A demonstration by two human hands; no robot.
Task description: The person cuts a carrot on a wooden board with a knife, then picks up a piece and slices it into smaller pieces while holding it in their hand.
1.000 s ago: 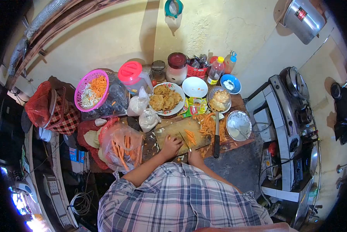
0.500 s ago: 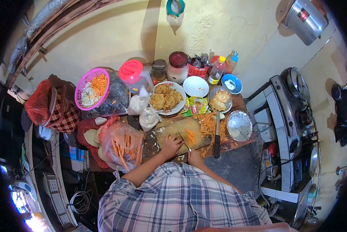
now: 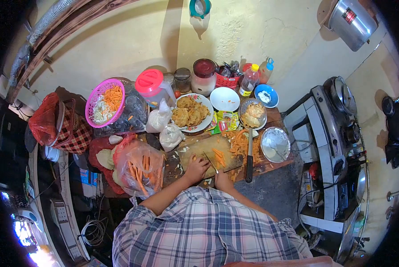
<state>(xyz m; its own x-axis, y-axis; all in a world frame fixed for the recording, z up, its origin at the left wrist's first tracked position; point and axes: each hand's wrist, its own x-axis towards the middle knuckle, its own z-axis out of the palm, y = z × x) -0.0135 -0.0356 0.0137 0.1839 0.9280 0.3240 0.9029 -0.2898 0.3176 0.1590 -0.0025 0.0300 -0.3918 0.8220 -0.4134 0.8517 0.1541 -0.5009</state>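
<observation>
On the wooden cutting board (image 3: 195, 150), my left hand (image 3: 197, 170) is closed around a carrot, of which only a bit of orange shows at the fingers. My right hand (image 3: 224, 181) grips a knife (image 3: 211, 163) at the board's near edge, its blade beside my left fingertips. Cut carrot sticks (image 3: 219, 156) lie on the board just right of the blade. Left of my left hand, a clear plastic bag (image 3: 139, 167) holds several peeled carrots. Carrot peelings (image 3: 245, 144) are heaped at the board's right side.
Behind the board stand a plate of fritters (image 3: 204, 126), a white bowl (image 3: 224, 99) and tied white bags (image 3: 171, 137). A pink basket (image 3: 91, 116) holds shredded vegetables. To the right are a long-handled strainer (image 3: 249, 169), a metal bowl (image 3: 286, 153) and a stove (image 3: 330, 115).
Almost nothing differs. The view has shifted very slightly; both hands, the knife and the cut carrot sticks keep their places on the board.
</observation>
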